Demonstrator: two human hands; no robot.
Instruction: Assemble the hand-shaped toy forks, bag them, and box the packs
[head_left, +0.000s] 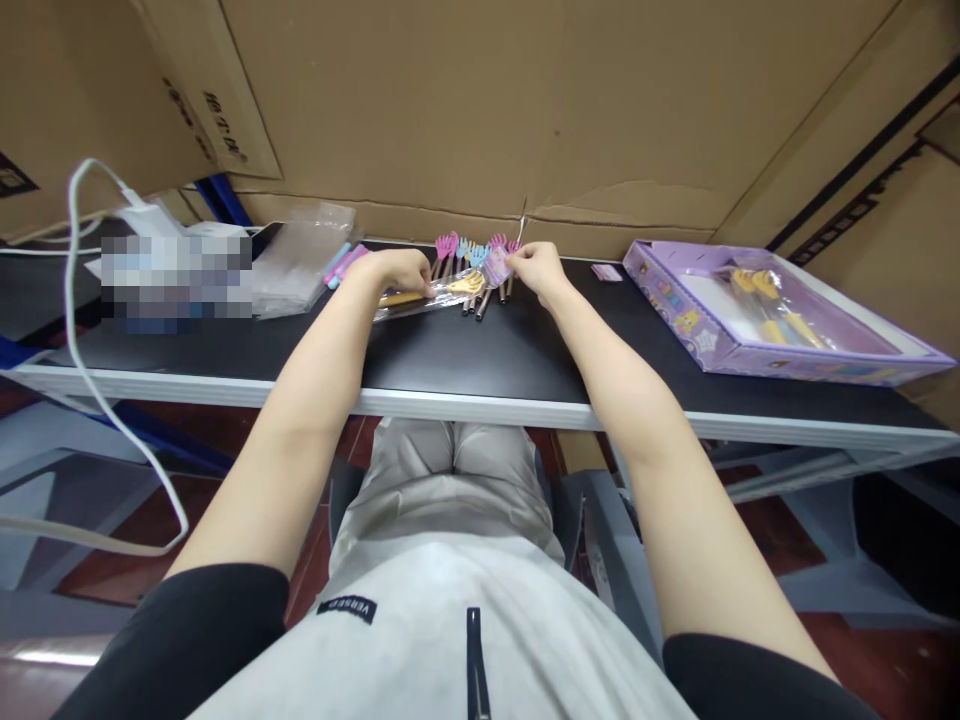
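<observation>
A yellow back scratcher (469,284) lies lengthwise inside a narrow clear plastic bag (442,297), just above the black tabletop. My left hand (401,270) is closed on the bag near the yellow handle. At the bag's other end, my right hand (538,268) pinches a small purple printed card (496,266); whether the card is inside the bag or over its mouth I cannot tell. Behind and partly under the bag lie several loose back scratchers (478,256) with pink and blue claw heads and metal rods. Pink and blue handles (346,262) show beyond my left wrist.
A purple display box (720,345) at the right holds bagged yellow back scratchers (776,305). Another small card (607,272) lies beside it. Clear bags (300,262) are stacked at the left, near a white cable (71,270). Cardboard walls (480,110) border the table.
</observation>
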